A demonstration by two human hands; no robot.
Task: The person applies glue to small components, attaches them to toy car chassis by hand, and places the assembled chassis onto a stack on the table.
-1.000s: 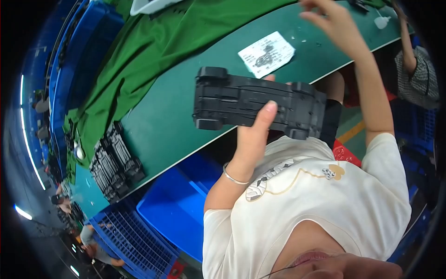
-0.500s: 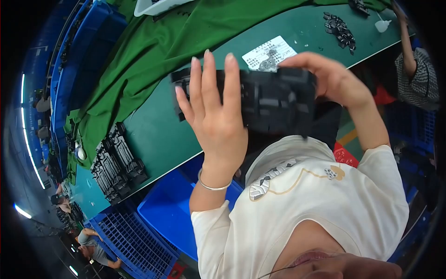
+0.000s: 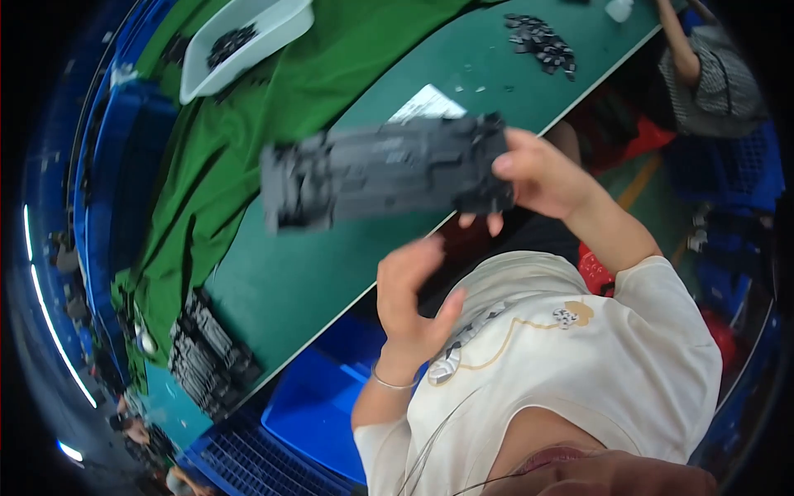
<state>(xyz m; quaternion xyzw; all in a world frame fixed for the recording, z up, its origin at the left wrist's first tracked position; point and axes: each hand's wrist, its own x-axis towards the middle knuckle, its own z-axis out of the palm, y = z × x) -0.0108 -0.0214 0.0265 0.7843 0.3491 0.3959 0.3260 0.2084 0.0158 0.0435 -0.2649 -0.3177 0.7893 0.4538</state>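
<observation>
A long black moulded plastic part with ribs and recesses is held up over the green table, slightly blurred. My right hand grips its right end, thumb on the near face and fingertips showing beneath. Below the part, close to my shirt, my left hand is empty, its thumb and fingers apart in a loose curve. Several similar black parts lie side by side at the table's left end. A printed white paper is partly hidden behind the held part.
A green cloth covers the table's far side, bearing a white tray with small black pieces. More small black pieces lie near a white bottle. A co-worker sits at right. A blue bin stands below the table edge.
My left hand has let go of the black part and dropped toward my body. The part, in my right hand, has shifted left and turned to show a long ribbed face.
</observation>
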